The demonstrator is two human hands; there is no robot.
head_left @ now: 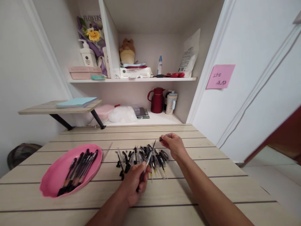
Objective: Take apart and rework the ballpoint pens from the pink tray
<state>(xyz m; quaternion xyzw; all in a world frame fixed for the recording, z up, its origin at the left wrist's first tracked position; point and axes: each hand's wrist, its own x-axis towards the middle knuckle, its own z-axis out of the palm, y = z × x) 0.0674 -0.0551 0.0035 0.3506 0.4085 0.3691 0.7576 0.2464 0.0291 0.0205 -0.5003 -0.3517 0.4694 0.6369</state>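
My left hand (137, 182) is closed round a pen (148, 158), whose tip points up and away to the right. My right hand (172, 144) pinches a small black pen part (161, 138), perhaps a grip or tip piece, just right of the pen's upper end and apart from it. Beneath and beyond both hands lies a pile of loose pen parts (131, 157): black caps, clear barrels and refills, some with yellow ends. To the left, a pink tray (48, 185) holds several pens (78, 171) with black caps, lying side by side.
A thin clear tube (107, 152) lies beside the tray on the slatted table (183, 196). A raised wooden stand (39, 107) with blue paper (76, 102) is at the back left. Behind the table, shelves (141, 79) hold a red jug (157, 100) and a tumbler (171, 103).
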